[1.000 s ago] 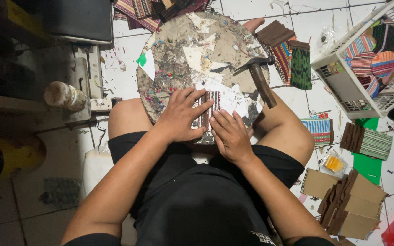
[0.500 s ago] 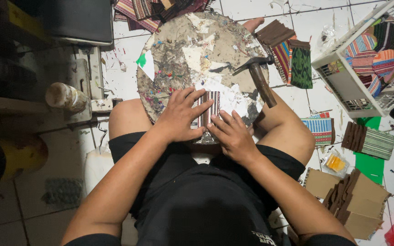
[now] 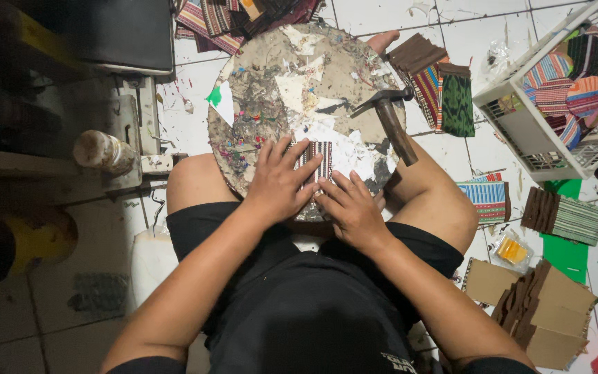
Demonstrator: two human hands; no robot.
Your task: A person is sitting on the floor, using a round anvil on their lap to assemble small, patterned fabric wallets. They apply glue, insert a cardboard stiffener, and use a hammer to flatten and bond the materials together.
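Left hand (image 3: 279,183) flat, fingers spread, pressing on striped woven piece (image 3: 316,161); right hand (image 3: 351,208) flat beside it, fingertips at same piece. Both open, gripping nothing. Piece lying near front edge of round, paper-crusted work board (image 3: 278,90) (resting across knees). Hammer (image 3: 392,121) lying on board's right side, untouched.

Bright right, perhaps underexposed left.
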